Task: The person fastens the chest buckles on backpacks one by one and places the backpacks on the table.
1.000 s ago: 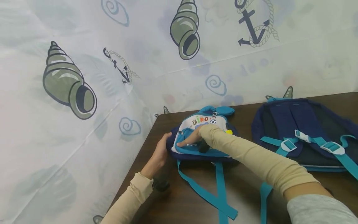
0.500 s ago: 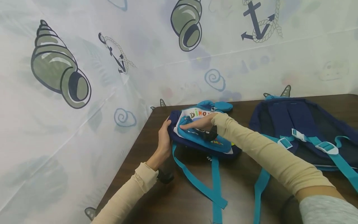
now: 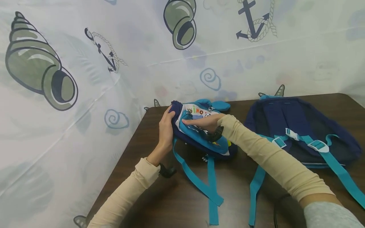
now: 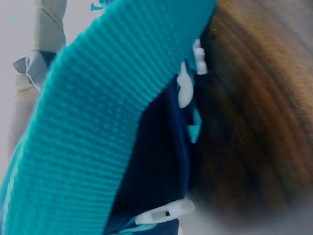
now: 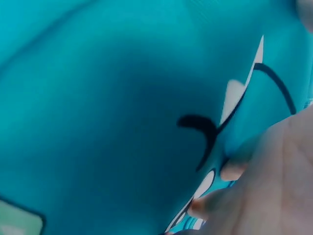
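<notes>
A small dark-blue and turquoise backpack (image 3: 199, 133) with a white "DINO" front panel lies tilted on the dark table, its left side raised. My left hand (image 3: 166, 128) grips that raised left side, thumb on the front and the other fingers hidden behind. Over the turquoise front pocket (image 3: 212, 144) lies my right hand (image 3: 203, 123), holding the pocket fabric. In the right wrist view the fingertips (image 5: 208, 203) bear on a fold of the printed turquoise cloth (image 5: 122, 122). A wide turquoise strap (image 4: 93, 117) fills much of the left wrist view, with white buckles (image 4: 185, 85) beyond it.
A larger dark-blue backpack (image 3: 288, 117) lies to the right, its back and buckled turquoise straps facing up. Loose turquoise straps (image 3: 212, 205) trail across the wooden table (image 3: 159, 205) toward me. A printed cloth (image 3: 137, 41) hangs behind and to the left.
The small backpack's left side has been lifted and tipped by my left hand, which has moved up along it. My right hand stays on the front pocket.
</notes>
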`<state>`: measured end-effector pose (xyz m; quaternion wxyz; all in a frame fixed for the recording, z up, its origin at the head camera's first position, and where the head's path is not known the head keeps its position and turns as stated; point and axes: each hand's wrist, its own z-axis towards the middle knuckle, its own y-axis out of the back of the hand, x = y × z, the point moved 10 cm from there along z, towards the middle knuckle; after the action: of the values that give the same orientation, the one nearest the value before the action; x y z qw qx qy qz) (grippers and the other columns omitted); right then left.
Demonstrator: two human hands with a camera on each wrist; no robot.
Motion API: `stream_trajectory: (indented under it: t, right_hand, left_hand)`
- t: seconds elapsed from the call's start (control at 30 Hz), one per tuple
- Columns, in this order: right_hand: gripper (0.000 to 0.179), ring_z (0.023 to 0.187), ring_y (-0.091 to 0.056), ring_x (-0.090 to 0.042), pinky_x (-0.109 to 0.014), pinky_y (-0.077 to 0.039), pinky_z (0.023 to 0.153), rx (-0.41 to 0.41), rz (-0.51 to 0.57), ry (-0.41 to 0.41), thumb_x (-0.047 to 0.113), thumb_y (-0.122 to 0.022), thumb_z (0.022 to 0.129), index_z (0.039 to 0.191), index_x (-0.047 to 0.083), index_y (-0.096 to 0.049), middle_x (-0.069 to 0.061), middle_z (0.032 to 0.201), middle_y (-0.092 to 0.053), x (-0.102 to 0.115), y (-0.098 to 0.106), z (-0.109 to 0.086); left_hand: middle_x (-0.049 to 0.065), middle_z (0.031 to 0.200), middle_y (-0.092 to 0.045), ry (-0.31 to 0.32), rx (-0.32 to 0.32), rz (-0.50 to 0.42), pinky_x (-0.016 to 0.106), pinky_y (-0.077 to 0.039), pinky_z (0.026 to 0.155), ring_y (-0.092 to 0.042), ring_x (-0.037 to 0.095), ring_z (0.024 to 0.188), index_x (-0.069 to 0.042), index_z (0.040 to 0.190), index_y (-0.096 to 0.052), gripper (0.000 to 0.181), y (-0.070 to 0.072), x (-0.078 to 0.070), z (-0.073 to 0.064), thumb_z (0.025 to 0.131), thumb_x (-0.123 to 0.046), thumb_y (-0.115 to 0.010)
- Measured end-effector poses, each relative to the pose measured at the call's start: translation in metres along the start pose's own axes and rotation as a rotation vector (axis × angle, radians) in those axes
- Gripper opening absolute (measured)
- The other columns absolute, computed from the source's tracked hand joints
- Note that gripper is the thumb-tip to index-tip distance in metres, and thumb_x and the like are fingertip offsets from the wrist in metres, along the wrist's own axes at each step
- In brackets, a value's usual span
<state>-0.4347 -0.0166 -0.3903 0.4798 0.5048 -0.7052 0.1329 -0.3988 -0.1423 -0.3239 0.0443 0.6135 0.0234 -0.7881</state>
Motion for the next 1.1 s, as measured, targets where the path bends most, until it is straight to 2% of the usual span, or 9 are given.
stream_trajectory:
  t: [0.17,0.3,0.4,0.47,0.57,0.67,0.8,0.93,1.1]
  right_hand:
    - [0.091,0.155,0.015,-0.032,-0.065,0.0,0.121,0.013,0.022,0.047,0.068,-0.032,0.097,0.16,0.02,0.013,-0.006,0.168,0.016,0.001,0.001,-0.009]
    - [0.12,0.154,0.019,-0.03,-0.063,0.004,0.122,0.045,0.063,0.146,0.086,-0.047,0.08,0.159,0.022,0.016,-0.004,0.167,0.021,0.005,0.007,-0.019]
    - [0.131,0.153,0.021,-0.031,-0.065,0.005,0.121,0.069,0.098,0.205,0.091,-0.049,0.07,0.158,0.022,0.02,-0.005,0.166,0.023,0.005,0.012,-0.028]
    - [0.119,0.153,0.021,-0.032,-0.069,0.002,0.119,0.08,0.133,0.224,0.086,-0.043,0.079,0.158,0.024,0.02,-0.004,0.166,0.023,0.003,0.013,-0.032]
    - [0.112,0.153,0.02,-0.033,-0.073,-0.001,0.116,0.101,0.174,0.263,0.084,-0.041,0.083,0.158,0.025,0.019,-0.003,0.166,0.023,0.003,0.013,-0.037]
    - [0.12,0.153,0.021,-0.033,-0.075,-0.003,0.115,0.113,0.214,0.315,0.086,-0.046,0.078,0.158,0.025,0.021,-0.003,0.166,0.024,0.005,0.013,-0.042]
    - [0.13,0.153,0.022,-0.033,-0.074,-0.003,0.115,0.123,0.264,0.374,0.088,-0.051,0.071,0.156,0.025,0.026,-0.005,0.166,0.026,0.009,0.013,-0.043]
    - [0.126,0.153,0.021,-0.033,-0.073,-0.003,0.116,0.149,0.323,0.427,0.088,-0.049,0.073,0.155,0.03,0.025,-0.003,0.166,0.025,0.011,0.01,-0.043]
    - [0.122,0.154,0.014,-0.035,-0.073,-0.004,0.117,0.11,0.38,0.485,0.089,-0.047,0.075,0.157,0.03,0.021,-0.005,0.167,0.02,0.014,0.01,-0.048]
  left_hand:
    - [-0.001,0.156,-0.043,-0.01,-0.024,0.085,0.043,-0.037,0.117,-0.046,0.019,0.138,-0.029,0.15,-0.045,0.051,-0.01,-0.012,0.004,0.101,-0.042,-0.046]
    - [-0.003,0.159,-0.039,-0.053,-0.017,0.18,0.046,-0.031,0.119,-0.039,0.02,0.144,-0.032,0.15,-0.046,0.051,-0.023,-0.027,0.01,0.1,-0.043,-0.049]
    - [-0.006,0.16,-0.037,-0.099,0.016,0.227,0.049,-0.03,0.119,-0.036,0.02,0.147,-0.034,0.15,-0.045,0.052,-0.035,-0.037,0.013,0.1,-0.045,-0.049]
    - [-0.007,0.16,-0.036,-0.115,0.033,0.252,0.05,-0.031,0.119,-0.035,0.021,0.147,-0.037,0.15,-0.044,0.052,-0.042,-0.042,0.014,0.099,-0.046,-0.049]
    - [-0.007,0.159,-0.037,-0.115,0.048,0.283,0.05,-0.035,0.116,-0.039,0.022,0.145,-0.041,0.149,-0.044,0.052,-0.049,-0.046,0.014,0.098,-0.049,-0.051]
    - [-0.004,0.159,-0.04,-0.127,0.057,0.317,0.049,-0.039,0.114,-0.044,0.023,0.142,-0.042,0.148,-0.045,0.052,-0.056,-0.054,0.016,0.097,-0.049,-0.052]
    - [-0.002,0.157,-0.042,-0.181,0.067,0.35,0.047,-0.04,0.113,-0.045,0.022,0.142,-0.038,0.148,-0.047,0.051,-0.063,-0.066,0.019,0.098,-0.047,-0.052]
    - [-0.001,0.156,-0.044,-0.222,0.079,0.374,0.045,-0.039,0.115,-0.044,0.021,0.143,-0.034,0.147,-0.049,0.048,-0.069,-0.075,0.02,0.1,-0.044,-0.052]
    - [0.0,0.155,-0.046,-0.264,0.111,0.382,0.043,-0.038,0.116,-0.044,0.02,0.143,-0.031,0.147,-0.05,0.046,-0.079,-0.087,0.019,0.103,-0.041,-0.049]
